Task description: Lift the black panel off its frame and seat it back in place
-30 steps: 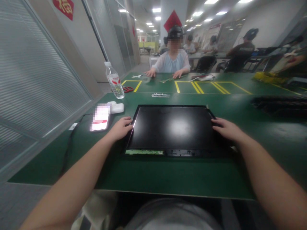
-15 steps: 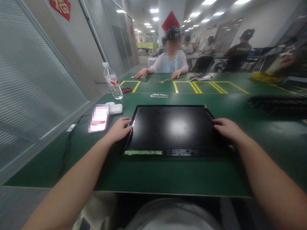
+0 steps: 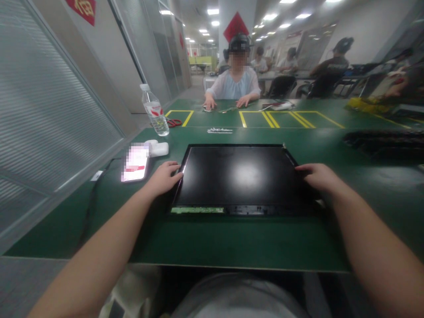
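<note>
The left hand (image 3: 164, 178) touches the black panel (image 3: 215, 176); bottle label (image 3: 154, 110) illegible.

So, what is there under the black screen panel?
The green table shows around the black screen panel and appears to support it; whatever lies directly beneath is covered.

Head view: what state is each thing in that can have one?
Black panel: lying flat, face dark
Left hand: at panel's left edge
Right hand: at panel's right edge
Phone: screen lit
Bottle: standing, capped
Red-handled scissors: partly hidden, open or shut unclear
</note>
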Demonstrator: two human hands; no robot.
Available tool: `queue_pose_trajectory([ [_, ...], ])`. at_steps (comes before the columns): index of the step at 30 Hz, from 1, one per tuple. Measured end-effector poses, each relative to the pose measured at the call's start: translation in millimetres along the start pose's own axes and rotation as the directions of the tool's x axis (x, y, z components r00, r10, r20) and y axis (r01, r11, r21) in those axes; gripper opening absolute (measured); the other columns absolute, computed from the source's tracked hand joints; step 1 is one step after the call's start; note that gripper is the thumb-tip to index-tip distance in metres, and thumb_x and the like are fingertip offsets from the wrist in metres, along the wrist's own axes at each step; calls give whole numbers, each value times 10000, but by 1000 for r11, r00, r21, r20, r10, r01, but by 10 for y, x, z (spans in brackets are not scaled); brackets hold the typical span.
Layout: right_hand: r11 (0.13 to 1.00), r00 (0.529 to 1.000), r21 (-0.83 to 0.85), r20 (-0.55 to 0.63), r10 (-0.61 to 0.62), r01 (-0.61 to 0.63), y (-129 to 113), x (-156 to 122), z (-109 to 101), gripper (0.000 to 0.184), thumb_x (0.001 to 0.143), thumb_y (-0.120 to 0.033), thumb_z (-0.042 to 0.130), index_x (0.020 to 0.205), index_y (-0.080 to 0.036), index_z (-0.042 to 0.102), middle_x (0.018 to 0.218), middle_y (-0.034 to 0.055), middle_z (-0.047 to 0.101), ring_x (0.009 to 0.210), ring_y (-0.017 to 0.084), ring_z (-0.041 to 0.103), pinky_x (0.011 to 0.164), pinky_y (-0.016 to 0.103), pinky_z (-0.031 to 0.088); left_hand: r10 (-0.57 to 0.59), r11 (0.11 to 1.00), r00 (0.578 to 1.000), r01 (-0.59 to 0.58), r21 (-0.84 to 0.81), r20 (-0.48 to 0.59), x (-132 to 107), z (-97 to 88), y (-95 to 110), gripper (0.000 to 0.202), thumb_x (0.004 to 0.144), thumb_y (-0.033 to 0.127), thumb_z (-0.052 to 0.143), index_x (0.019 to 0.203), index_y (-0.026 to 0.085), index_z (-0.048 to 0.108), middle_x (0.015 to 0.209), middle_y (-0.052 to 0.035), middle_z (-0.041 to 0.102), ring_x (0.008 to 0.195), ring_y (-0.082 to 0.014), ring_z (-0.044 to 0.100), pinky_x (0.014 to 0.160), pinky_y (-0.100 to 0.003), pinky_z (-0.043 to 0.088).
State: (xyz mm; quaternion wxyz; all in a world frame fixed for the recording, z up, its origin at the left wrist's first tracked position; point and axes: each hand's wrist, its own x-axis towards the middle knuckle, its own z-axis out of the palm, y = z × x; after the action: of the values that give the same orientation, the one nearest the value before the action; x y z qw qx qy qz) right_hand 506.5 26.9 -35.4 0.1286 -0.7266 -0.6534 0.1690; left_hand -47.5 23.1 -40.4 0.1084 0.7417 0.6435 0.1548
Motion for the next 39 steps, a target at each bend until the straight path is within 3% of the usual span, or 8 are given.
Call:
queue_pose_trajectory([
  [3, 991, 994, 72, 9, 110, -110, -27, -2, -14, 741, 635, -209, 613, 1343, -171, 827, 1163, 166, 829, 1074, 415, 784, 942, 518, 645, 1, 1000, 1000, -1, 2, -1, 0, 0, -8, 634, 930, 603, 558, 1313, 168, 815, 1511, -178, 676, 1441, -417, 601, 1292, -538, 414],
  [11, 984, 990, 107, 13, 141, -142, -56, 6, -26, 737, 631, -206, 598, 1329, -199, 835, 1154, 161, 827, 1082, 436, 777, 943, 552, 636, -11, 1000, 1000, 11, -5, 8, -2, -6, -3, 654, 932, 600, 558, 1326, 141, 808, 1544, -200, 648, 1446, -425, 600, 1298, -525, 407],
  [20, 974, 980, 113, -13, 200, -198, -156, -22, -40, 704, 628, -62, 580, 1266, -183, 852, 1057, 136, 835, 958, 354, 790, 829, 419, 630, -4, 1000, 1000, 4, 0, 1, 9, 12, -11, 665, 937, 575, 561, 1328, 96, 806, 1532, -220, 649, 1453, -418, 597, 1304, -495, 397],
  [24, 973, 978, 121, -47, 201, -195, -185, -11, -35, 649, 623, 15, 574, 1163, -178, 877, 1076, 122, 837, 988, 319, 785, 832, 350, 606, 0, 1000, 1000, 0, 3, -7, 16, 25, -18, 646, 940, 524, 557, 1335, 74, 800, 1537, -236, 650, 1450, -422, 602, 1298, -505, 401],
  [29, 973, 976, 100, -45, 211, -206, -182, -9, -20, 682, 641, 34, 558, 1211, -176, 868, 1123, 140, 833, 990, 330, 786, 822, 366, 610, 11, 1000, 1000, -11, -14, -21, 21, 29, -47, 576, 930, 510, 593, 1294, 127, 823, 1520, -208, 673, 1423, -426, 620, 1282, -542, 418],
  [39, 981, 981, 66, -47, 186, -183, -162, 12, -1, 680, 649, 14, 575, 1234, -173, 867, 1153, 143, 836, 1086, 357, 787, 906, 394, 627, 6, 1000, 1000, -7, -22, -14, 23, 36, -53, 624, 922, 511, 578, 1317, 86, 807, 1538, -240, 653, 1440, -443, 604, 1294, -557, 393],
])
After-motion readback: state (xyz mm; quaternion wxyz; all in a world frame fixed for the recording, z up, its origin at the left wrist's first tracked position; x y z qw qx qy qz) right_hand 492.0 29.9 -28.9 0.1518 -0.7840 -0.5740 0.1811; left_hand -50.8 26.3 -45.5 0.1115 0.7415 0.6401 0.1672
